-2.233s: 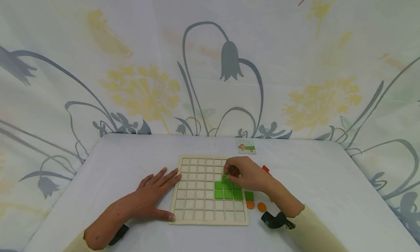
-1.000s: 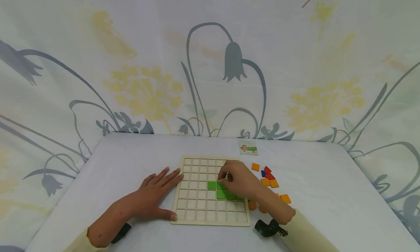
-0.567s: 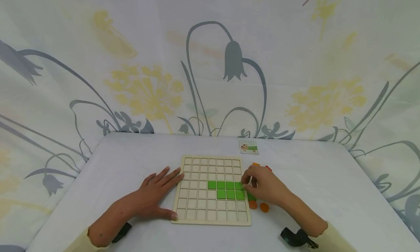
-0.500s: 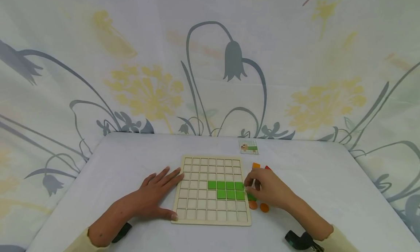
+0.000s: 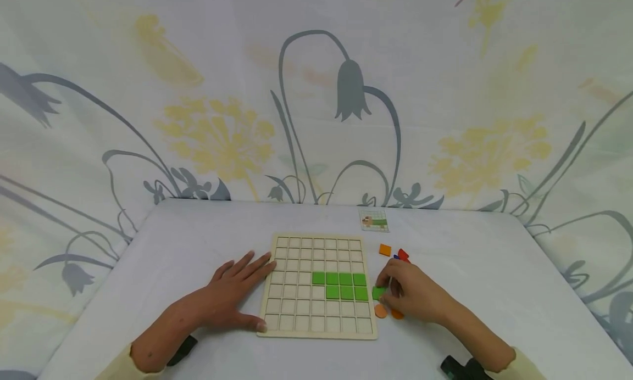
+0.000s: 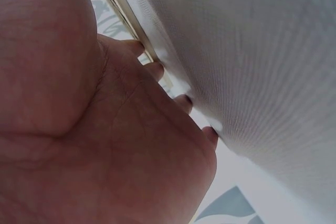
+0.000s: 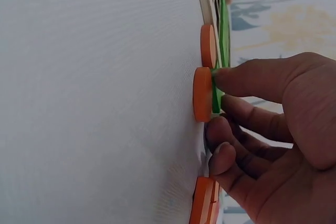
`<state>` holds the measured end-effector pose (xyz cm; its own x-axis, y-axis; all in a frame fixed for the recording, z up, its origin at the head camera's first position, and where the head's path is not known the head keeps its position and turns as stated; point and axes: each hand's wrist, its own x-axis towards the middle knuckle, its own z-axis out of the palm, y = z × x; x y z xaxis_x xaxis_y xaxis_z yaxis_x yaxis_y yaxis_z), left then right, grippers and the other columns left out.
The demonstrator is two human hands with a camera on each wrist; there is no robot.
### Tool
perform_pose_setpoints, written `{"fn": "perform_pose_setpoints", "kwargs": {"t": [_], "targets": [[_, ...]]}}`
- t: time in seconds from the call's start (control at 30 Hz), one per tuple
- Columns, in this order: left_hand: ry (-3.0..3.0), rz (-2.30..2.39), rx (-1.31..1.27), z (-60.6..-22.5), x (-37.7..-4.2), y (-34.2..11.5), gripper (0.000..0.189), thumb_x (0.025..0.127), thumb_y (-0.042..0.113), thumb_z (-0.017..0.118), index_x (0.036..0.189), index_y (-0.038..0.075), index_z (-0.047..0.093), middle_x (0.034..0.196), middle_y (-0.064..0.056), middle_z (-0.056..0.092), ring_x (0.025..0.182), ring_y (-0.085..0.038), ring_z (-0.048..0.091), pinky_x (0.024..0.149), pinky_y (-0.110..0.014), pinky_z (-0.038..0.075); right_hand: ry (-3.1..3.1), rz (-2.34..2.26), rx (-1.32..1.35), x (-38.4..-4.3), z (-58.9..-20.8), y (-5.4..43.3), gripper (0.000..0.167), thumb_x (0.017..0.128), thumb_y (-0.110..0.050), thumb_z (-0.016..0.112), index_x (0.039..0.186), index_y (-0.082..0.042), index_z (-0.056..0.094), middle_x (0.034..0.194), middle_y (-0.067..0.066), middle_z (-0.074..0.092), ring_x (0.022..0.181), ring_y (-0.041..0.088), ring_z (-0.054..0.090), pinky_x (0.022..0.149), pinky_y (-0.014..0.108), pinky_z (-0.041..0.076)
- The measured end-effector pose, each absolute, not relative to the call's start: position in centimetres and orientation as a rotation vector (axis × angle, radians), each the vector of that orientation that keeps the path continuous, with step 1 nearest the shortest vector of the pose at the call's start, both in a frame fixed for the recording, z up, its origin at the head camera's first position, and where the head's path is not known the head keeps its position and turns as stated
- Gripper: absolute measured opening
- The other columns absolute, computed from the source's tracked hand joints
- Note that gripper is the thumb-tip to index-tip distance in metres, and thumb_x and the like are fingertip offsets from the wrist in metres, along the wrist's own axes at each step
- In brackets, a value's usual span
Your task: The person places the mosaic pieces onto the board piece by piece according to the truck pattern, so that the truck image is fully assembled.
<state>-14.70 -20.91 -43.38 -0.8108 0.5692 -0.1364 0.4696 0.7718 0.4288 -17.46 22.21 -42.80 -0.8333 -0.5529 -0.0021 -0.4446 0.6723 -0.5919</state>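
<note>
A pale wooden grid board [image 5: 292, 303] lies on the table, with several green square tiles [image 5: 346, 292] filling two neighbouring rows at its right side. My left hand [image 5: 232, 292] lies flat with spread fingers, its fingertips and thumb touching the board's left edge; the left wrist view shows mostly its palm [image 6: 115, 129]. Just off the right edge, my right hand [image 5: 412, 292] pinches a loose green square tile [image 5: 378, 292] between thumb and forefinger. In the right wrist view, that green tile [image 7: 216, 98] is partly hidden behind an orange disc [image 7: 202, 95].
Orange discs [image 5: 380, 311] lie near the right hand. Beyond it sit an orange square tile [image 5: 384, 250] and red pieces [image 5: 403, 255], with a bit of blue beside them. A small picture card [image 5: 374, 221] rests behind the board.
The upper green row has gained a tile at its left end. My right hand has left the board for the loose green tile on the right. My left hand has stayed put.
</note>
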Motion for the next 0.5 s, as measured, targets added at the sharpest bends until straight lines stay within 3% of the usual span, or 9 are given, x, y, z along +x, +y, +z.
{"fn": "perform_pose_setpoints", "kwargs": {"t": [0.2, 0.5], "targets": [[2.708, 0.549, 0.814, -43.5, -14.8, -21.0, 0.116, 0.083, 0.078, 0.071, 0.171, 0.021, 0.022, 0.179, -0.002, 0.014, 0.164, -0.04, 0.005, 0.122, -0.072, 0.014, 2.63, -0.943, -0.773, -17.4, -42.5, 21.9, 0.02, 0.09, -0.008, 0.083, 0.098, -0.014, 0.066, 0.081, -0.007, 0.06, 0.071, 0.007, 0.055, 0.062, 0.024, 0.049], [2.71, 0.531, 0.784, -43.2, -14.6, -20.8, 0.117, 0.083, 0.078, 0.073, 0.171, 0.021, 0.022, 0.179, -0.001, 0.013, 0.164, -0.039, 0.005, 0.123, -0.071, 0.013, 2.667, -1.047, -0.896, -17.2, -42.1, 20.2, 0.022, 0.09, 0.002, 0.078, 0.097, -0.017, 0.069, 0.085, -0.01, 0.062, 0.075, 0.008, 0.056, 0.067, 0.025, 0.051]]}}
